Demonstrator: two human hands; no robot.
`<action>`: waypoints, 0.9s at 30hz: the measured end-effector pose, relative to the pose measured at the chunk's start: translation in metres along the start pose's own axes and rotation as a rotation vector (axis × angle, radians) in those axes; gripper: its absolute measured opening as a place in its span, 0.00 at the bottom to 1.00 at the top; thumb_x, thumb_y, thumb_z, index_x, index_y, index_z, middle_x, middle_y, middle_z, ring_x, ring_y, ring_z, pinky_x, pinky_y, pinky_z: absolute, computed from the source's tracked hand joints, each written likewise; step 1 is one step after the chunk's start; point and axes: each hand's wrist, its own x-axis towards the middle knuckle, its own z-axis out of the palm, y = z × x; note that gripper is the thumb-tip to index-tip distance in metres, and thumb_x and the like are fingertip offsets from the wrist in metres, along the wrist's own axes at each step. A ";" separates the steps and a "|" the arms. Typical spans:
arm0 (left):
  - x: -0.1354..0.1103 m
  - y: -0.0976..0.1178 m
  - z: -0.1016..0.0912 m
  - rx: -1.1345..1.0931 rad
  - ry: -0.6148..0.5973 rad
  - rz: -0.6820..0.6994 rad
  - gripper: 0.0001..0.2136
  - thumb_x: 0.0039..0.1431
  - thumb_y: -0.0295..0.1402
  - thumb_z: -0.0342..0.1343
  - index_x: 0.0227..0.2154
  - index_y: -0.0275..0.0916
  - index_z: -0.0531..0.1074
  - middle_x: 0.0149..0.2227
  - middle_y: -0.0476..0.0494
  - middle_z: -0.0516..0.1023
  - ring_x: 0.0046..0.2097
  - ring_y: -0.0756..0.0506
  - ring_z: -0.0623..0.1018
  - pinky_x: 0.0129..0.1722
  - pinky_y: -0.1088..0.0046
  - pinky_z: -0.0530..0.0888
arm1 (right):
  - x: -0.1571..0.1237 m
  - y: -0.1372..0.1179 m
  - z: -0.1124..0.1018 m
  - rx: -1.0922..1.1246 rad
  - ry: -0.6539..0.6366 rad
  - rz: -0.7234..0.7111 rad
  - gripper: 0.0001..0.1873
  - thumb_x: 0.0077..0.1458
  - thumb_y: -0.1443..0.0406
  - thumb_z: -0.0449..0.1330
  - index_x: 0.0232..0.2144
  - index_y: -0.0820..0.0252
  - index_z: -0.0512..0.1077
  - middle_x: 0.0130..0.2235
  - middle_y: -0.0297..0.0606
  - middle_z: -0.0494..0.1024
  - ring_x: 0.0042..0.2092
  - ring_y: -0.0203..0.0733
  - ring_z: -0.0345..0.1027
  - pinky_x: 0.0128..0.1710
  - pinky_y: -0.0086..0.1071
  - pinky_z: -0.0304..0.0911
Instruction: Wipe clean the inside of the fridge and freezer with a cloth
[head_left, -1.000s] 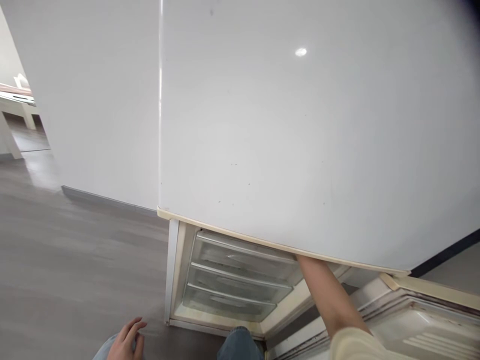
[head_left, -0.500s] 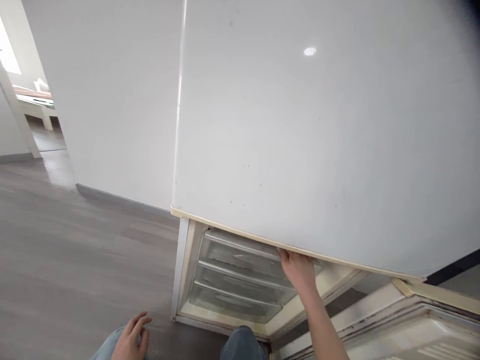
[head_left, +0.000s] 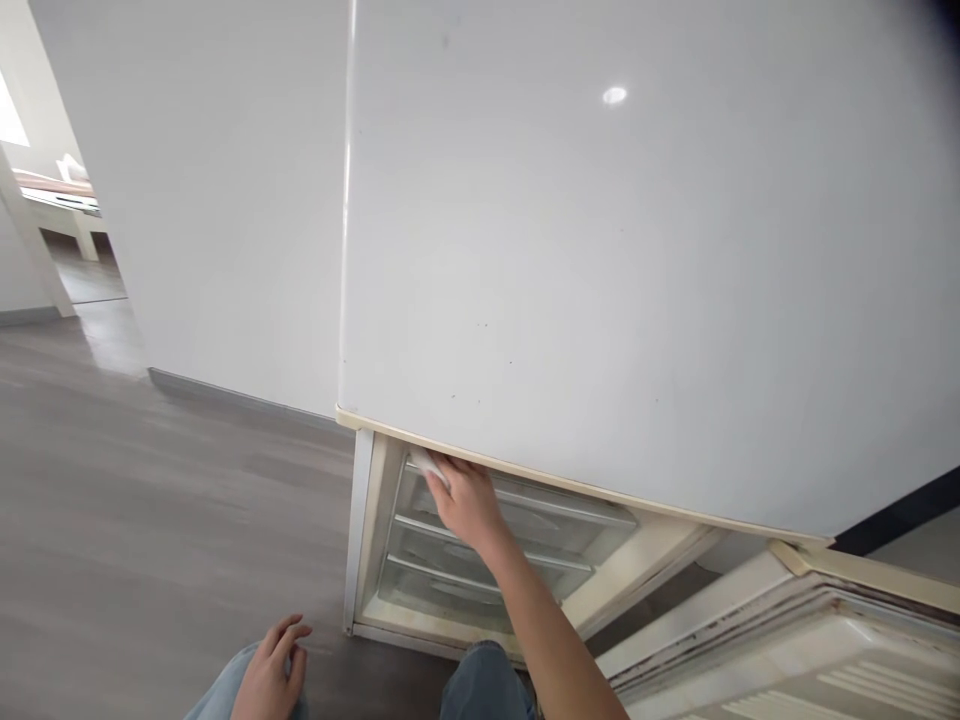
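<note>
My right hand (head_left: 466, 497) reaches into the lower compartment of a white fridge (head_left: 570, 250), just under the bottom edge of its upper door. Its fingers are closed on a white cloth (head_left: 429, 464), of which only a small part shows beside the thumb. Behind and below that hand are clear plastic drawers (head_left: 442, 548) stacked in the compartment. My left hand (head_left: 271, 672) lies on my left knee, fingers loosely bent and apart, holding nothing.
The lower fridge door (head_left: 750, 640) stands open at the right, with stained seals. My right knee (head_left: 486, 685) is close to the compartment's bottom edge. Grey wood-look floor (head_left: 165, 520) runs along the left, beside a white wall (head_left: 217, 200).
My right hand has moved left along the underside of the upper door's edge, from the middle to near the left corner. The left hand stays on the knee. The view has shifted slightly.
</note>
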 end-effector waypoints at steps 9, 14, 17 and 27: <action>-0.001 0.009 -0.002 0.008 0.016 0.000 0.17 0.61 0.37 0.40 0.38 0.41 0.74 0.52 0.37 0.75 0.51 0.41 0.78 0.54 0.64 0.72 | -0.045 0.034 0.007 -0.112 0.080 -0.044 0.25 0.68 0.59 0.43 0.65 0.48 0.59 0.65 0.33 0.62 0.66 0.50 0.53 0.65 0.49 0.52; 0.000 0.008 -0.003 0.013 0.015 -0.004 0.17 0.61 0.37 0.40 0.38 0.42 0.75 0.52 0.37 0.75 0.50 0.41 0.78 0.53 0.65 0.72 | -0.108 0.114 0.001 -0.282 0.331 0.048 0.26 0.65 0.61 0.49 0.64 0.50 0.59 0.60 0.41 0.68 0.63 0.54 0.56 0.61 0.53 0.56; 0.002 0.006 -0.005 0.016 -0.007 -0.015 0.18 0.62 0.37 0.39 0.38 0.40 0.74 0.54 0.34 0.74 0.50 0.40 0.78 0.54 0.62 0.71 | -0.143 0.147 -0.014 -0.274 0.474 0.208 0.22 0.64 0.59 0.49 0.58 0.53 0.67 0.57 0.46 0.72 0.61 0.60 0.59 0.58 0.58 0.56; 0.017 0.040 0.003 -0.144 -0.072 -0.061 0.14 0.56 0.38 0.44 0.40 0.43 0.72 0.45 0.41 0.80 0.49 0.38 0.79 0.48 0.62 0.75 | -0.209 0.111 -0.043 1.157 0.774 0.938 0.36 0.54 0.42 0.49 0.57 0.53 0.69 0.44 0.44 0.80 0.44 0.50 0.75 0.51 0.49 0.66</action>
